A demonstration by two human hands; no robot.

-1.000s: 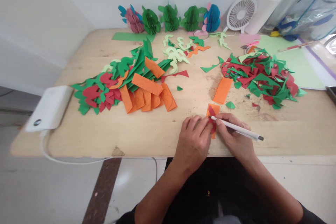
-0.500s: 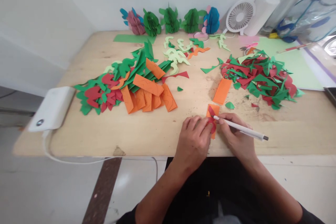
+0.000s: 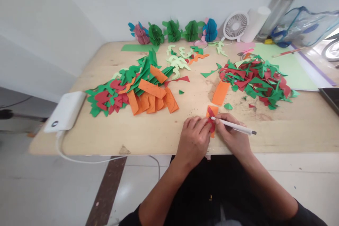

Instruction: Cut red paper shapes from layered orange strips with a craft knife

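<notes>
My right hand [image 3: 234, 137] is closed round a white pen [image 3: 235, 126], whose tip touches a red paper shape [image 3: 211, 112]. Beneath that shape lies an orange paper strip [image 3: 215, 110], close to the table's front edge. My left hand [image 3: 194, 139] presses the red shape onto the strip with bent fingers held close together, covering part of both. Just beyond them is another orange rectangle [image 3: 220, 93]. To the left, several orange pieces [image 3: 152, 89] with drawn lines rest beside green and red cutouts [image 3: 106, 100].
Red and green scraps [image 3: 254, 81] are heaped at the right. Folded paper figures [image 3: 172, 30] stand along the wall near a small white fan [image 3: 235, 26] and a bottle [image 3: 282, 3]. A white power bank [image 3: 65, 112] with a cable sits at the left edge.
The head view has shifted, showing more of the wall. The pen lies at a slightly different slant in my right hand. My left hand stays on the red shape.
</notes>
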